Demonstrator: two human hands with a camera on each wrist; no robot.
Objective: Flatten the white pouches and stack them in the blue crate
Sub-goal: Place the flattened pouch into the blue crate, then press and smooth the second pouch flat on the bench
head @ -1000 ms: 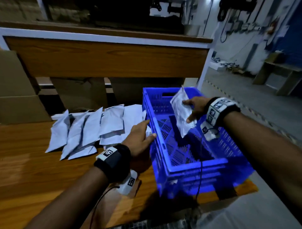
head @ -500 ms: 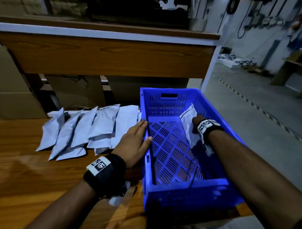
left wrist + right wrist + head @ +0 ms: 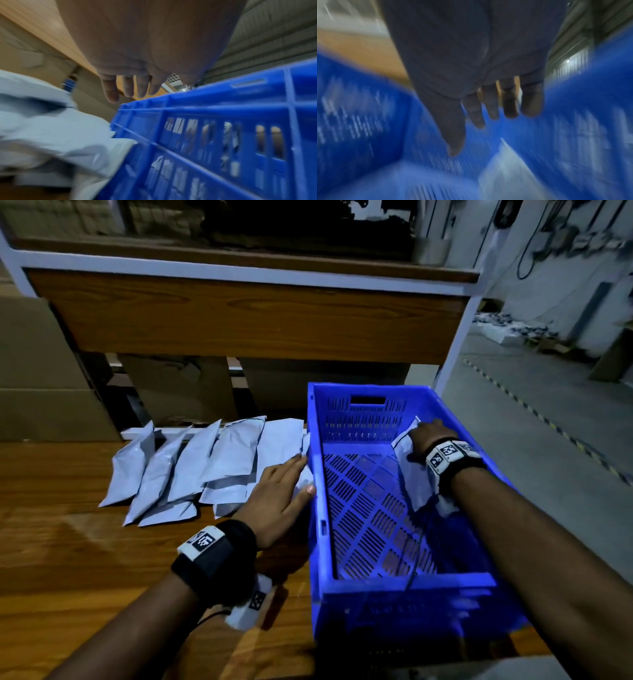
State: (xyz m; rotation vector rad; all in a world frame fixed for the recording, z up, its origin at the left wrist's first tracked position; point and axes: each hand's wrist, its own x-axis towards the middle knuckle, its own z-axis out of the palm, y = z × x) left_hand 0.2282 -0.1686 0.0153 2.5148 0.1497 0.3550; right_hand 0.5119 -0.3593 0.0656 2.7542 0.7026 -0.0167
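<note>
White pouch (image 3: 409,470) in blue crate (image 3: 404,583), right hand (image 3: 426,440) apparently flat on it, left hand (image 3: 279,501) open beside crate.

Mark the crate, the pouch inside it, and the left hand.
blue crate (image 3: 404,580), head view, near rim.
pouch in the crate (image 3: 409,474), head view, its bare middle.
left hand (image 3: 277,501), head view, back of the hand.
</note>
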